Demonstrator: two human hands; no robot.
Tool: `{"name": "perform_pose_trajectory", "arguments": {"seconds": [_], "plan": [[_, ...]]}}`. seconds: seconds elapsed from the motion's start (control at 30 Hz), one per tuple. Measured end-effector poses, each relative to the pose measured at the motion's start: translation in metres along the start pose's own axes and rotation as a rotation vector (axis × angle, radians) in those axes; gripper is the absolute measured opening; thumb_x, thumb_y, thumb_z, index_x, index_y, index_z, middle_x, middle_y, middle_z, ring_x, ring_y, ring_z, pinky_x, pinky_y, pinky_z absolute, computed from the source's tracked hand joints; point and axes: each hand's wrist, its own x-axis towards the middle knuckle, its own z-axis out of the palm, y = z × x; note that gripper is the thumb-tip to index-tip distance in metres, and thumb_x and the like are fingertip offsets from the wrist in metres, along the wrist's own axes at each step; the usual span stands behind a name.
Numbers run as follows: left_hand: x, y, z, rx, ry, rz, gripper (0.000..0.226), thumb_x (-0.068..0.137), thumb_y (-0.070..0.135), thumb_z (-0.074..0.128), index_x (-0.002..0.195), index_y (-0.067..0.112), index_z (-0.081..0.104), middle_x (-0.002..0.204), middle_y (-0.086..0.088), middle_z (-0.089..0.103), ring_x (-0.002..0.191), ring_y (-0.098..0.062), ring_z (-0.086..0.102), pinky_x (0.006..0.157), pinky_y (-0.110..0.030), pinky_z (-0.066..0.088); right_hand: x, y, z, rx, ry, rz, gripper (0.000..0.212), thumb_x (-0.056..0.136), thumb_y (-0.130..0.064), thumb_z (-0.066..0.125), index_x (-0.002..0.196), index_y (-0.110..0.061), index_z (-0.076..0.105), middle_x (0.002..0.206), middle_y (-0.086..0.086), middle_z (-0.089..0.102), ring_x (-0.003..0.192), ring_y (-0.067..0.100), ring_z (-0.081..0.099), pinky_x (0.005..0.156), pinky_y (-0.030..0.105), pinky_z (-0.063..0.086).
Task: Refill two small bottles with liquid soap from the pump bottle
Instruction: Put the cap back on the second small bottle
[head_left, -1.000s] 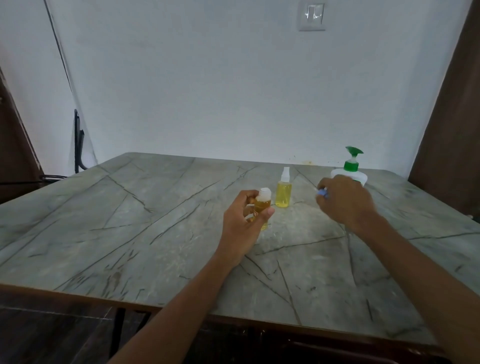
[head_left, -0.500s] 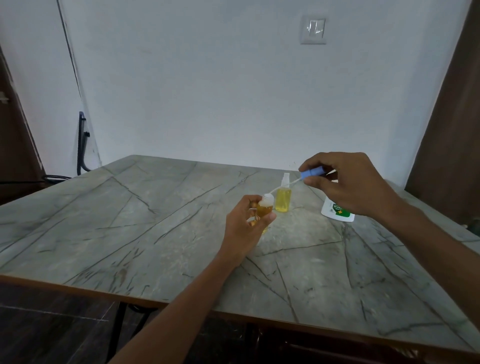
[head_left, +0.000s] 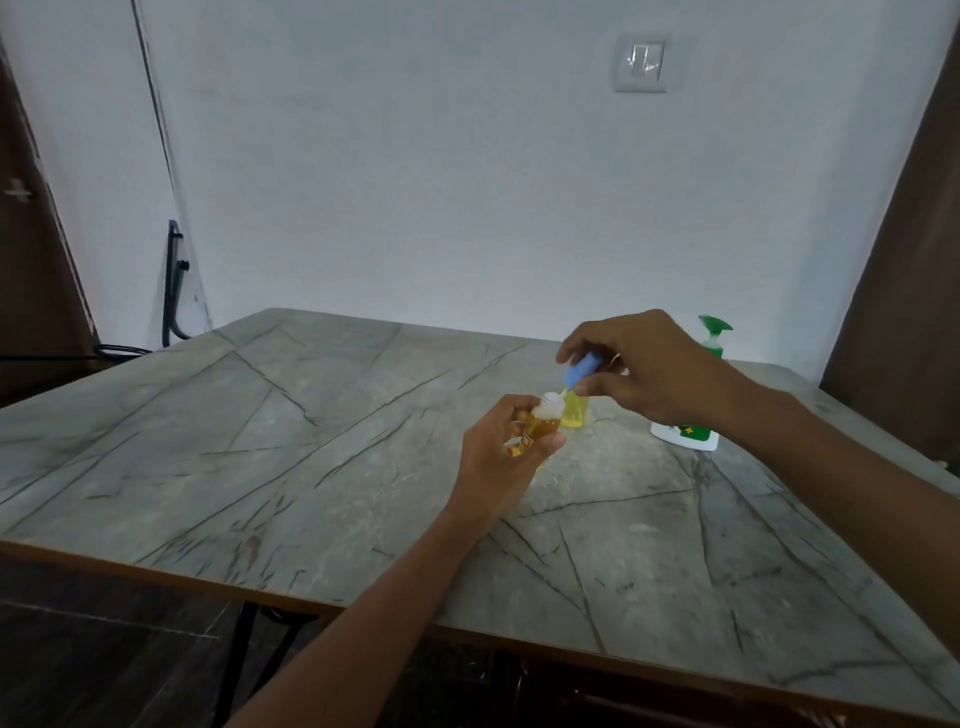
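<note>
single head cam, looks forward and down over table (head_left: 322, 467), hands close at centre, wall (head_left: 467, 182) behind. no second view.

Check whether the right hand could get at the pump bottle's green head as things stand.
Probably not at once: the right hand is pinching a blue cap. The green pump head itself stands clear just behind the hand, nothing blocking it.
</note>
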Motion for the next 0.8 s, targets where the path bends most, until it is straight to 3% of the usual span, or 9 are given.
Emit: {"name": "perform_pose_trajectory", "arguments": {"seconds": [0.1, 0.27, 0.4, 0.5, 0.63, 0.8], "plan": [[0.000, 0.000, 0.000, 0.015, 0.004, -0.004, 0.036, 0.079, 0.037, 0.074, 0.110, 0.028, 0.059, 0.097, 0.017, 0.065, 0.090, 0.004, 0.061, 0.074, -0.010, 0.050, 0.013, -0.006, 0.006, -0.006, -0.082, -0.004, 0.024, 0.079, -0.012, 0.080, 0.100, -0.017, 0.071, 0.087, -0.004, 0.069, 0.076, 0.010, 0.064, 0.071, 0.027, 0.054], [0.000, 0.002, 0.000, 0.008, 0.005, -0.013, 0.031, 0.081, 0.037, 0.073, 0.107, 0.030, 0.057, 0.092, 0.018, 0.065, 0.088, 0.009, 0.060, 0.070, -0.005, 0.047, 0.026, -0.011, 0.018, -0.067, -0.190, 0.039, 0.022, 0.083, -0.004, 0.074, 0.101, -0.016, 0.072, 0.085, -0.008, 0.061, 0.070, 0.000, 0.056, 0.064, 0.014, 0.043], [0.000, 0.003, -0.001, 0.015, 0.003, -0.021, 0.030, 0.082, 0.037, 0.071, 0.107, 0.030, 0.055, 0.091, 0.022, 0.061, 0.086, 0.017, 0.056, 0.069, -0.002, 0.045, 0.031, -0.009, 0.018, -0.097, -0.223, 0.072, 0.021, 0.085, -0.003, 0.072, 0.101, -0.016, 0.072, 0.087, -0.005, 0.063, 0.071, 0.001, 0.055, 0.061, 0.010, 0.039], [0.001, 0.002, 0.000, 0.006, 0.008, -0.038, 0.032, 0.082, 0.039, 0.071, 0.109, 0.029, 0.056, 0.096, 0.016, 0.064, 0.086, 0.015, 0.057, 0.070, -0.003, 0.046, 0.033, -0.008, 0.018, -0.110, -0.231, 0.057, 0.019, 0.085, -0.007, 0.073, 0.101, -0.015, 0.072, 0.084, -0.008, 0.061, 0.072, 0.002, 0.056, 0.060, 0.010, 0.037], [0.001, 0.001, 0.001, -0.028, 0.023, -0.022, 0.031, 0.081, 0.035, 0.073, 0.108, 0.025, 0.060, 0.094, 0.013, 0.068, 0.088, 0.005, 0.062, 0.071, -0.005, 0.047, 0.034, -0.006, 0.021, -0.136, -0.231, 0.048, 0.015, 0.088, -0.028, 0.071, 0.093, -0.013, 0.072, 0.077, -0.007, 0.064, 0.070, 0.009, 0.059, 0.062, 0.019, 0.043], [0.000, -0.001, 0.002, -0.045, 0.007, -0.020, 0.029, 0.082, 0.033, 0.073, 0.106, 0.026, 0.059, 0.093, 0.012, 0.069, 0.088, 0.001, 0.064, 0.075, -0.006, 0.047, 0.036, 0.000, 0.027, -0.272, -0.249, 0.067, 0.068, 0.081, -0.072, 0.039, 0.057, -0.009, 0.052, 0.050, 0.002, 0.044, 0.047, 0.013, 0.040, 0.054, 0.025, 0.032]]}}
